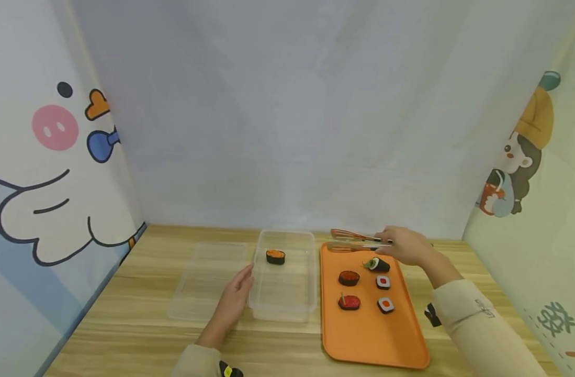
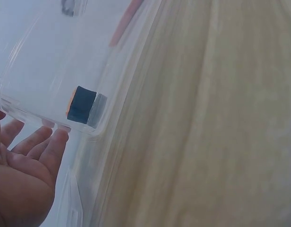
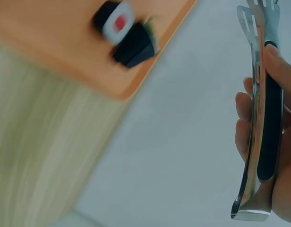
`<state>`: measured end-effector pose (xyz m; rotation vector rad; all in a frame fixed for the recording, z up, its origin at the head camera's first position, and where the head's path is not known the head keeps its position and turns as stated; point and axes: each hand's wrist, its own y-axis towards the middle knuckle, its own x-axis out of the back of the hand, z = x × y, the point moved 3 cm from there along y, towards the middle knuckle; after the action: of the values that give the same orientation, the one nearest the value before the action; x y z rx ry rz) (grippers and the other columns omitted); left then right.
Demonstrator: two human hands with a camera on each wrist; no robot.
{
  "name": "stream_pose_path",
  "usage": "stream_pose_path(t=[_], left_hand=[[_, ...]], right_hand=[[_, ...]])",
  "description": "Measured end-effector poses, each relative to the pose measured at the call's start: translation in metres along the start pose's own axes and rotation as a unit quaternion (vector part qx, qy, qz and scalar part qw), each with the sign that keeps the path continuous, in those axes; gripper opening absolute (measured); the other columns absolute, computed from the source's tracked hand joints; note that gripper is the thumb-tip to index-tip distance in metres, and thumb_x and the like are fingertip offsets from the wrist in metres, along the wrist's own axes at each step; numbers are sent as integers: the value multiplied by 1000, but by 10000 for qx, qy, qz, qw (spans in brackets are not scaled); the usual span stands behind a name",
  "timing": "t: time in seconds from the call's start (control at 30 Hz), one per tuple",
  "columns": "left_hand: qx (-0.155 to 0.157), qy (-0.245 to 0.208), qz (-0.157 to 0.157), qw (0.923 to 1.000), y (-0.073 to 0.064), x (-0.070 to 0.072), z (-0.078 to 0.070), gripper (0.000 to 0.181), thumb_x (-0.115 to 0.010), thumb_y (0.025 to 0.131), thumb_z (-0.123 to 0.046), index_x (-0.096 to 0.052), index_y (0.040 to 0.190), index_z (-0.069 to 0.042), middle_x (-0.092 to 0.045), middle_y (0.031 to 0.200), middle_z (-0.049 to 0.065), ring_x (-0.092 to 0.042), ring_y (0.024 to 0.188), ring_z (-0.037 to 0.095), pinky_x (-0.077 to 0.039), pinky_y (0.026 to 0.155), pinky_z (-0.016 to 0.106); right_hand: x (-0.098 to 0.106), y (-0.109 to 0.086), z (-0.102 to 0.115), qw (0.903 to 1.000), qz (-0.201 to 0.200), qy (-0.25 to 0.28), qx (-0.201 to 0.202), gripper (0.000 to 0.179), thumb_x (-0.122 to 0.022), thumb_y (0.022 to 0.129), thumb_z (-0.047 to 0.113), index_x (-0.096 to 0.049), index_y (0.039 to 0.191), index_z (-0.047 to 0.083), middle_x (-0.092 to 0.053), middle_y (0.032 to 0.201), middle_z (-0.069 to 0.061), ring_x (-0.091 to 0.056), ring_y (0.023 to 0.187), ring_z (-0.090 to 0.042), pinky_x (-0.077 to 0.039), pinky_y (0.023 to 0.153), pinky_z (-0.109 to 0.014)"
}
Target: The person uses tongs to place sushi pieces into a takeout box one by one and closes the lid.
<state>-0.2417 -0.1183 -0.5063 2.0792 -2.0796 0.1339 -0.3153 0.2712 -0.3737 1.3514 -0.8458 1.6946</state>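
My right grip (image 1: 404, 246) clasps tongs (image 3: 270, 132), my relaxed left grip (image 1: 237, 292) touches the lower-centre box (image 1: 287, 293): one sushi (image 1: 275, 257) in, seemingly five left on the tray (image 1: 372, 340).

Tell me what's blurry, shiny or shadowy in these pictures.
Right wrist view: the sushi pieces and orange tray look smeared, the tongs sharper; left wrist view: pale glare streaks the clear container; head view: light looks soft, without harsh shadows.

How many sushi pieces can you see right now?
6: an orange one in the box; on the tray, a dark cone farthest back, two red-topped pieces at left, two white rolls at right. The right hand or tongs may hide more.
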Motion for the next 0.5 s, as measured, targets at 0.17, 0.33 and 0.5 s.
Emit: stream_pose_path(t=[0.17,0.33,0.5], left_hand=[[50,94,-59,9999,0,0,0,45,-45,105,-17,-41,146,-1,-41,145,26,-38,133,41,-29,110,51],[152,75,-75,9998,1,-2,0,44,-45,105,-17,-42,147,-3,-41,145,23,-39,133,39,-30,110,50],[71,-30,5,10000,1,-5,-2,44,-44,105,-17,-40,147,-1,-40,146,25,-38,133,40,-30,110,50]], right_hand=[[1,-26,-36,9998,83,136,-72,43,-68,93,23,-62,123,-6,-61,98,-8,-58,81,-22,-50,66,-41],[-2,-47,-62,9998,149,12,-92,41,-71,90,23,-65,117,-6,-63,104,-17,-61,90,-33,-52,71,-49],[-6,-59,-79,9994,238,-74,-220,41,-72,88,23,-66,116,-7,-62,100,-14,-60,81,-26,-50,62,-42]])
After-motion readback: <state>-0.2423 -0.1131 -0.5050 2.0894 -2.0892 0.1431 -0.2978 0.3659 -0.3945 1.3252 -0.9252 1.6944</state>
